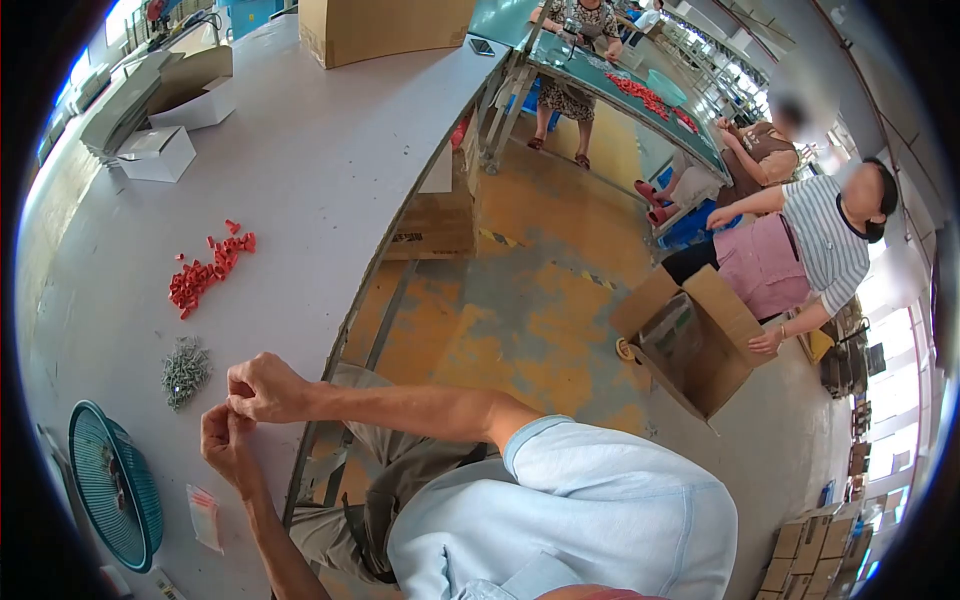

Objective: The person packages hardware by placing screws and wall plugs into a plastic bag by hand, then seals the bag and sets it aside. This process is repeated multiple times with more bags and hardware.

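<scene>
Above the near part of the grey-white table, my right hand [262, 388] and my left hand [230, 445] meet, fingertips pinched close together. Whatever they hold is hidden or too small to make out. Just beyond them lies a pile of small silver screws [184, 372]. Past it are scattered small red plastic pieces [198, 284]. A green plastic basket [145, 490], with a few dark things inside, stands to the left of my left hand. Closer to my left forearm, a small clear bag with red markings [205, 518] rests flat on the table.
A small white box [157, 154] and a large cardboard box [385, 32] stand farther along the table [300, 160], near a phone [481, 47]. Across the aisle, a person in a striped shirt [825, 235] holds an open carton [690, 350]. Other people sit at a green table [600, 75].
</scene>
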Tool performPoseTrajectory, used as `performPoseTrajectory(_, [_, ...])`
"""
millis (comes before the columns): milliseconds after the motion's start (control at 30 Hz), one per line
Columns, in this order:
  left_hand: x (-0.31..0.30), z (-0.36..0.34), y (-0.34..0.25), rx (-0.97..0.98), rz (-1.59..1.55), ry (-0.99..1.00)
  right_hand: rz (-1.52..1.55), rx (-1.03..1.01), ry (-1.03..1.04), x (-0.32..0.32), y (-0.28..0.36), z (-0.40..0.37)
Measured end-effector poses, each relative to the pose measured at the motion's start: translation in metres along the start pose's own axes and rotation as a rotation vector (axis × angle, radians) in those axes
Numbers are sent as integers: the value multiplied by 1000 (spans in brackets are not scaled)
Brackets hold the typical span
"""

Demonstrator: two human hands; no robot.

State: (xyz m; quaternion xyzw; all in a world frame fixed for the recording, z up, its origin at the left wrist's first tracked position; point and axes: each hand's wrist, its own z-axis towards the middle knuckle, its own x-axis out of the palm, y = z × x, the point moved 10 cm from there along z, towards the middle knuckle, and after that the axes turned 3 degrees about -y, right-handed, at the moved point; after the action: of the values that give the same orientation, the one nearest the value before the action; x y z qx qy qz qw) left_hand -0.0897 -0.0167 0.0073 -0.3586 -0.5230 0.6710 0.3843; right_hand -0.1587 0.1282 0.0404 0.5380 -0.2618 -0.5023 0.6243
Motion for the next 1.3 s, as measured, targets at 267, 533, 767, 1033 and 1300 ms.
performPoseTrajectory(267, [-8,-3,-20,-25,118,-37,-45,64,45,10,9,-5])
performPoseTrajectory(533, [-21,9,-9,-29,115,-118,-142,-23,77,15,9,1])
performPoseTrajectory(767, [-24,10,0,78,199,-104,-176,-48,-19,-15,-16,-14])
performPoseTrajectory(1033, [-19,23,1,67,53,-55,-233,-122,-58,-19,-2,-25])
performPoseTrajectory(1300, [-15,26,-15,225,215,-41,-102,94,-3,-16,-18,-17])
